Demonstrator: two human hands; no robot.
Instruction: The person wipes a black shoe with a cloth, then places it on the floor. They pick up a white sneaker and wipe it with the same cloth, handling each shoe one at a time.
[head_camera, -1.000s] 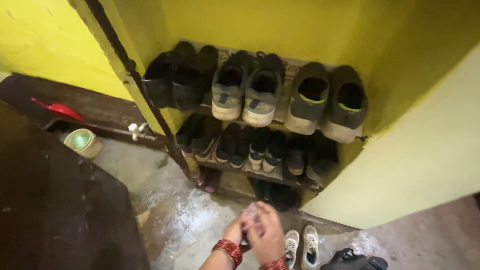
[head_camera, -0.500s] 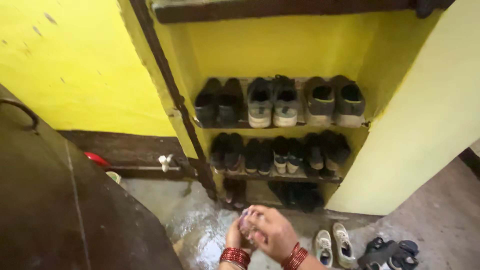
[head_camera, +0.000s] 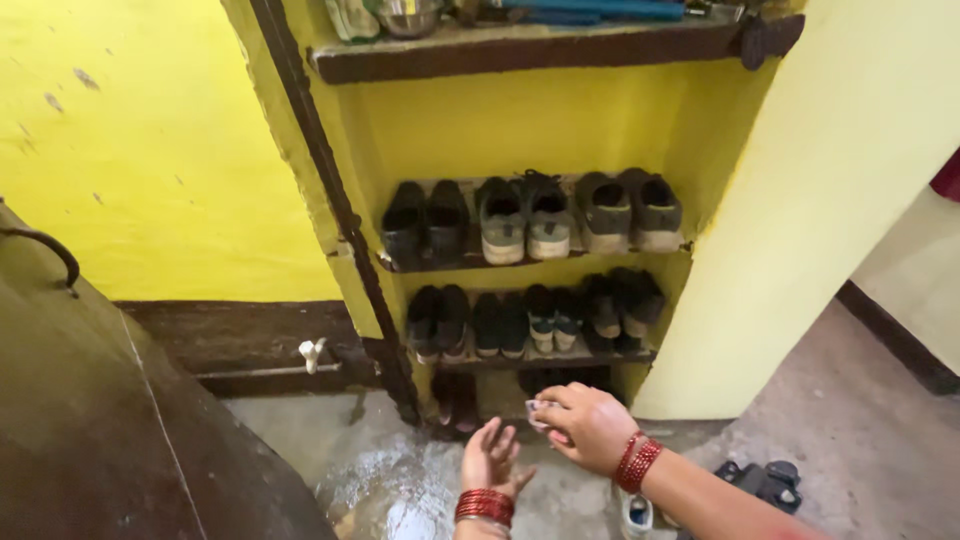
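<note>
The right hand (head_camera: 592, 427) curls its fingers around a small pale object (head_camera: 537, 412) — too small and blurred to name — and holds it low in front of the shoe niche, just above the floor. The left hand (head_camera: 490, 458) is empty, palm up and fingers spread, just beside the right and not touching the object. By the look of it, this is a moment of handling the small thing between the two hands over the wet patch; any further move calls for a steady pinch, since the object is small and the floor (head_camera: 400, 480) below is wet concrete. The niche in the yellow wall (head_camera: 150, 150) carries two shelves of shoes (head_camera: 525, 220) — dark pairs and grey trainers — with a white tap (head_camera: 312, 352) to its left
</note>
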